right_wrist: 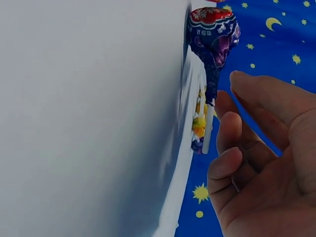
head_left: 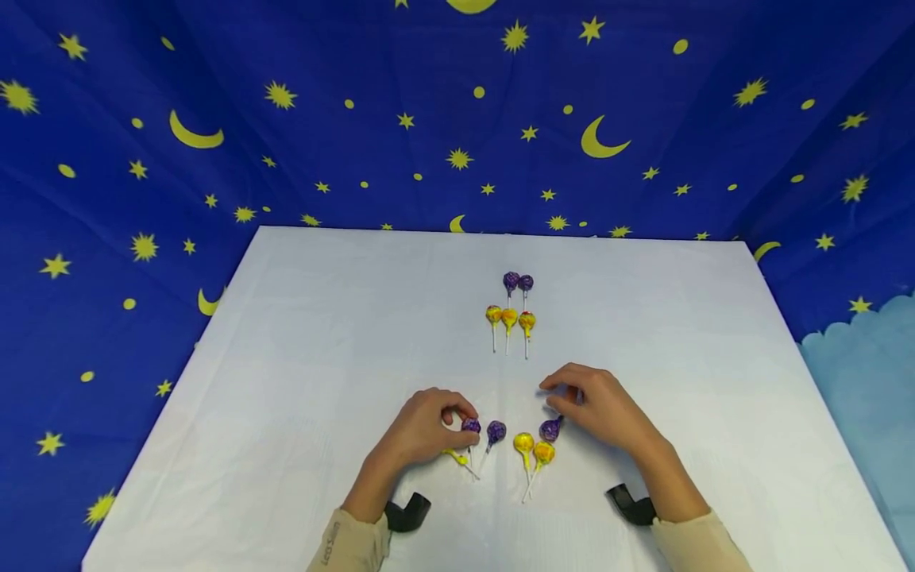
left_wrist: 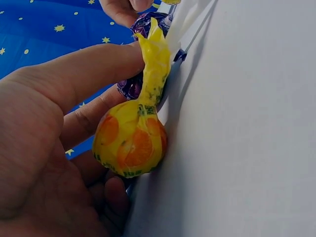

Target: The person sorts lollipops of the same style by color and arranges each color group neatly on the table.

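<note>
My left hand point(head_left: 427, 427) pinches a purple-wrapped lollipop point(head_left: 470, 427) between thumb and fingers, its stick pointing toward me. Beneath that hand lies a yellow lollipop point(left_wrist: 131, 143) with orange-slice print, mostly hidden in the head view. Just right of the left fingertips is another purple lollipop point(head_left: 496, 431). My right hand point(head_left: 604, 409) hovers with fingers parted beside a third purple lollipop point(right_wrist: 215, 37); its white stick points toward the fingers, which hold nothing. Between the hands, two yellow lollipops point(head_left: 524, 442) lie with their sticks crossing.
Farther back on the white table point(head_left: 343, 318), three yellow lollipops point(head_left: 509, 318) lie in a row, with two purple lollipops point(head_left: 511, 280) behind them. Black wrist mounts point(head_left: 409, 513) sit at both cuffs. A blue star-and-moon cloth point(head_left: 457, 119) hangs behind the table.
</note>
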`<control>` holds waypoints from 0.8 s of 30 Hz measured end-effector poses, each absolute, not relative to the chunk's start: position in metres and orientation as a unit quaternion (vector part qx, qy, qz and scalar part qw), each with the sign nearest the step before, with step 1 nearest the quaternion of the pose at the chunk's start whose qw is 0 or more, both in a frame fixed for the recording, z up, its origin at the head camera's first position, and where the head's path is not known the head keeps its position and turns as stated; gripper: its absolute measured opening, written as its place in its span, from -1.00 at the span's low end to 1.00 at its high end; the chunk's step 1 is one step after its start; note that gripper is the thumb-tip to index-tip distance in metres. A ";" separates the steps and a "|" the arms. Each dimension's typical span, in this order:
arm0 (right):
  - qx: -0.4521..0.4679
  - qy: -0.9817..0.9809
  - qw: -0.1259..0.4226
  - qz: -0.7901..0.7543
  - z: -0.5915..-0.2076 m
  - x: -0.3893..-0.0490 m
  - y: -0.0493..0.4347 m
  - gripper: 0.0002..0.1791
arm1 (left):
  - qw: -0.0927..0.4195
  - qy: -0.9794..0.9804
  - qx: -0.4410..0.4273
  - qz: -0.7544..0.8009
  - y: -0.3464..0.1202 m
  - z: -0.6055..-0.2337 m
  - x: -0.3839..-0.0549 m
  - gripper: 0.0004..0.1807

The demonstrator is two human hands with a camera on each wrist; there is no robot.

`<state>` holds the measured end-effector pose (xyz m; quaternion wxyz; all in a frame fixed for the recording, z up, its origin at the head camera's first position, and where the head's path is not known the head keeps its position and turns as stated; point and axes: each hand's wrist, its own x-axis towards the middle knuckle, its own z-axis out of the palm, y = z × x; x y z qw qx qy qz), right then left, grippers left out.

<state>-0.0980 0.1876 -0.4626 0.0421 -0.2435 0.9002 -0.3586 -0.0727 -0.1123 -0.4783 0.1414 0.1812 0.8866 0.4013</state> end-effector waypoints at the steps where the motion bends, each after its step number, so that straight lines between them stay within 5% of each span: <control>1: -0.242 0.900 0.044 -0.360 -0.462 -0.096 0.188 -0.80 | 0.141 0.886 0.181 0.402 -0.112 -0.478 -0.073 -0.79; 24: -0.281 0.876 0.108 -0.377 -0.462 -0.073 0.195 -0.66 | 0.143 0.889 0.176 0.398 -0.111 -0.476 -0.071 -0.78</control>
